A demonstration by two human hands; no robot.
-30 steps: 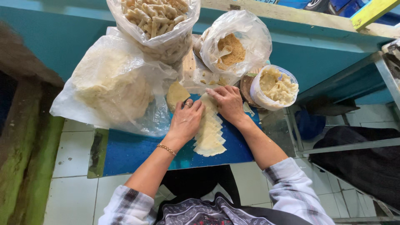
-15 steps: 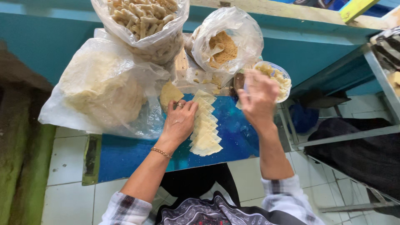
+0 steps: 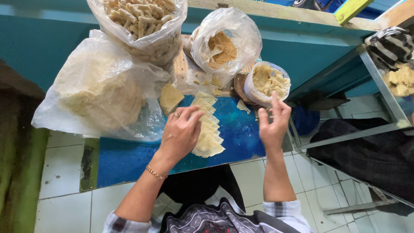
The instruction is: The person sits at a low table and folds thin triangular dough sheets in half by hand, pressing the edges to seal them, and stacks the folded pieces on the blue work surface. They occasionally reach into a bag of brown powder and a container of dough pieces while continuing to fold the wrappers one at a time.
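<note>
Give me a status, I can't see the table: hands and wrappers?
Left hand flat on fanned row of square wrappers. Right hand raised, open, empty, beside filling bag. Nothing blocking.

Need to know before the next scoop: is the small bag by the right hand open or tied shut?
Open. The small bag has its rim rolled down, pale filling showing from above; the right hand hovers beside it, empty.

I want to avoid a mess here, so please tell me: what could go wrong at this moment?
The fanned row of square wrappers lies near the blue table's front edge; a push from the left hand resting on it might slide some off. The right hand is raised close to the open bag of filling, so a bump could tip it.
</note>
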